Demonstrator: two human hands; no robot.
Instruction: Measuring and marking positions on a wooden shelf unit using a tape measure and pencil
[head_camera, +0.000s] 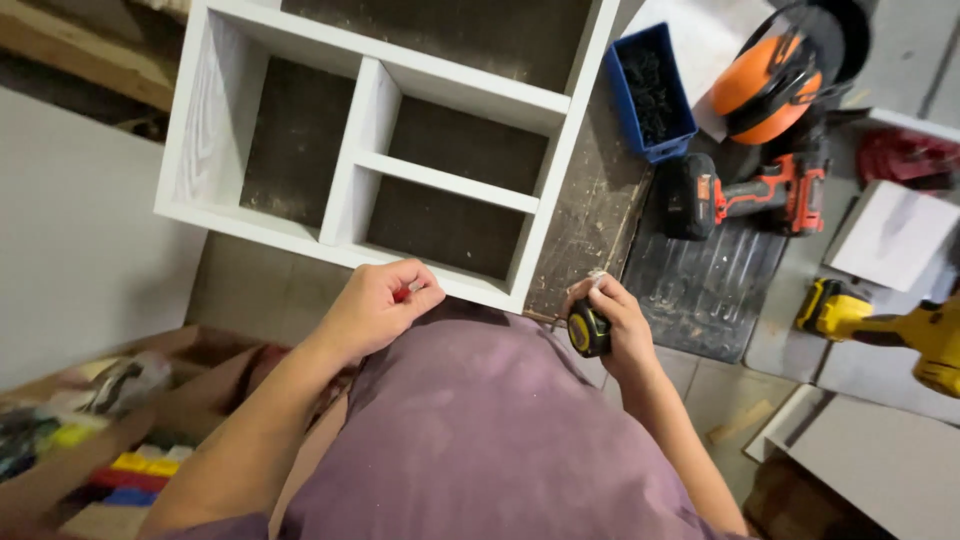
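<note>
Right hand (618, 322) grip clenched round black-yellow tape measure (589, 329), left hand (375, 303) pinching small red object (402, 293), beside white wooden shelf frame (362, 150)

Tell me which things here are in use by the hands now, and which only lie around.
In use:
- left hand pinching a small red thing
- right hand holding a tape measure
- white shelf frame, just beyond both hands

Lying about:
- blue bin of dark screws
- orange ear muffs
- red drill
- yellow drill
</note>
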